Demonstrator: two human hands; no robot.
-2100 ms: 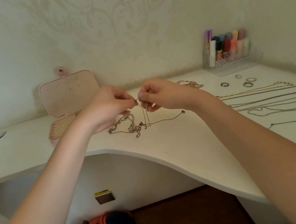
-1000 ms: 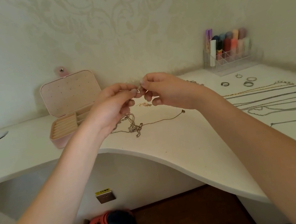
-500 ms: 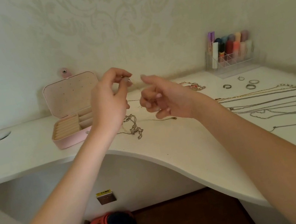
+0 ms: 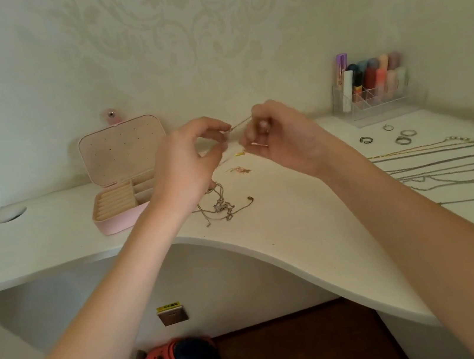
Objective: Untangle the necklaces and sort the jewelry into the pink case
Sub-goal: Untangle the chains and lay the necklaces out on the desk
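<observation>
- Pinching a thin gold chain (image 4: pixel 238 123) between them, the two hands are raised above the middle of the bench (image 4: pixel 315 229): the left hand (image 4: pixel 188 162) nips one end with curled thumb and forefinger, the right hand (image 4: pixel 280 138) grips the other end in curled fingers. The short stretch between them runs taut; a small gold piece hangs just below it.
- One tangled clump of necklaces (image 4: pixel 219 205) lies on the bench below the left hand, near the curved front edge.
- One small gold item (image 4: pixel 240 170) lies alone on the bench beneath the gap between the hands.
- One pink case (image 4: pixel 124 178) stands open left of the left hand, toward the back edge, lid upright, ring rolls and compartments showing.
- Four rings (image 4: pixel 403 139) lie apart near the back right corner.
- About six straightened necklaces (image 4: pixel 450 161) lie in rows along the right edge, well apart from the hands; the exact count is hard to tell.
- One clear organizer (image 4: pixel 372 102) of upright cosmetic tubes stands in the back right corner.
</observation>
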